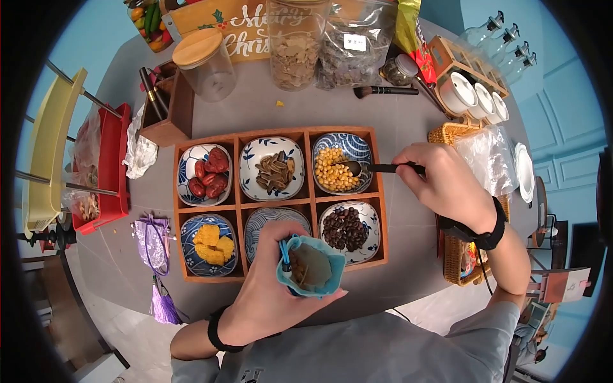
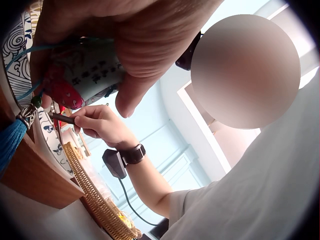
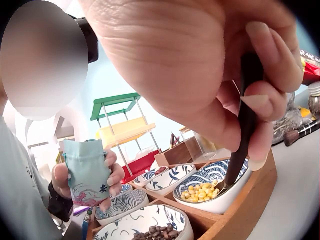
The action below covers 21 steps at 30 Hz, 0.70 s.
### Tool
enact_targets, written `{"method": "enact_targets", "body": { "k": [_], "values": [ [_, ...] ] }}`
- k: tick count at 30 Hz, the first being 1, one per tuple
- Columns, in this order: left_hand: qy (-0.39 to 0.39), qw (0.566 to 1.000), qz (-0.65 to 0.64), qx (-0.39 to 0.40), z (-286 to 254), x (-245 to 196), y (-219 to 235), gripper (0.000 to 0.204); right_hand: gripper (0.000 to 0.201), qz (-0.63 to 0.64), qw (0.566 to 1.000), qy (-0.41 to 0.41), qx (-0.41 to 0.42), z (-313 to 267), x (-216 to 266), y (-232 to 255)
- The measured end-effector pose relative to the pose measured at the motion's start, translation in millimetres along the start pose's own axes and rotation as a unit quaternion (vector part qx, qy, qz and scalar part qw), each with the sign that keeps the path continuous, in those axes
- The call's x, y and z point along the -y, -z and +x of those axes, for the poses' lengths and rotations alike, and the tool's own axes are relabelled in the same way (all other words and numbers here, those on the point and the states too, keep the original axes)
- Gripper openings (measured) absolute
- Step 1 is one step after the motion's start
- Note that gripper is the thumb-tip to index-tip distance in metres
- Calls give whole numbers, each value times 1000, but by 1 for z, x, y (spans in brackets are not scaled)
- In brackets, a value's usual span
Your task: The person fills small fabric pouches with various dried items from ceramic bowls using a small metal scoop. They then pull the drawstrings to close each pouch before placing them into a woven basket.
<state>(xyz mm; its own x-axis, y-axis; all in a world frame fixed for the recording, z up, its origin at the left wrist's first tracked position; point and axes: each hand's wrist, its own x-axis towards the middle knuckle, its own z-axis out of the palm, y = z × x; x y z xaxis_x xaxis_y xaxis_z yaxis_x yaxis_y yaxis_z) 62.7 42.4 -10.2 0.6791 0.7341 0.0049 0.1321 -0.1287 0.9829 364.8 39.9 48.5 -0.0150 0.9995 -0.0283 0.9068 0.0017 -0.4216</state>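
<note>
My left hand (image 1: 255,284) grips a light-blue drawstring pouch (image 1: 335,271) from the side; its mouth faces up and a little brownish matter shows inside. In the right wrist view the pouch (image 3: 88,172) is upright, with a blue tassel below. My right hand (image 1: 440,182) holds a dark spoon (image 1: 386,168) by its handle. The spoon's tip is among yellow corn kernels (image 1: 335,173) in a blue-patterned bowl (image 1: 345,142), in the far right compartment of a wooden tray (image 1: 278,203). Coffee-brown beans (image 1: 345,231) fill the bowl nearer me.
Other tray bowls hold red dates (image 1: 209,179), brown dried pieces (image 1: 276,172) and yellow chunks (image 1: 214,244); the pouch hand partly covers a grey wavy bowl (image 1: 271,220). Jars and bags stand behind, including a wooden-lidded jar (image 1: 207,70). A wicker basket (image 1: 453,255) stands right, a purple pouch (image 1: 152,239) left.
</note>
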Motion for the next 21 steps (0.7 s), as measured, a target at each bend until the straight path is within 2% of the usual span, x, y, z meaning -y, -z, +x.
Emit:
{"method": "enact_targets", "body": {
  "k": [2,5,8,11,14,21],
  "values": [
    [-1,1000,2,0,0,-1,0,90,14,21,999,-31,38,5,1,2],
    [-13,1000,17,-8,2,0,-1,90,15,58,996,-41,51,10,-6,-3],
    [6,1000,1,-8,2,-1,-1,90,17,101,991,-48,67,10,-18,-9],
    [2,1000,7,-9,3,1,0,91,18,140,983,-86,81,10,-19,-10],
    [-31,998,48,-19,5,3,2,88,20,158,980,-91,73,8,-25,-13],
    [-2,999,28,-28,5,2,1,88,19,207,972,-99,53,0,-40,-15]
  ]
}}
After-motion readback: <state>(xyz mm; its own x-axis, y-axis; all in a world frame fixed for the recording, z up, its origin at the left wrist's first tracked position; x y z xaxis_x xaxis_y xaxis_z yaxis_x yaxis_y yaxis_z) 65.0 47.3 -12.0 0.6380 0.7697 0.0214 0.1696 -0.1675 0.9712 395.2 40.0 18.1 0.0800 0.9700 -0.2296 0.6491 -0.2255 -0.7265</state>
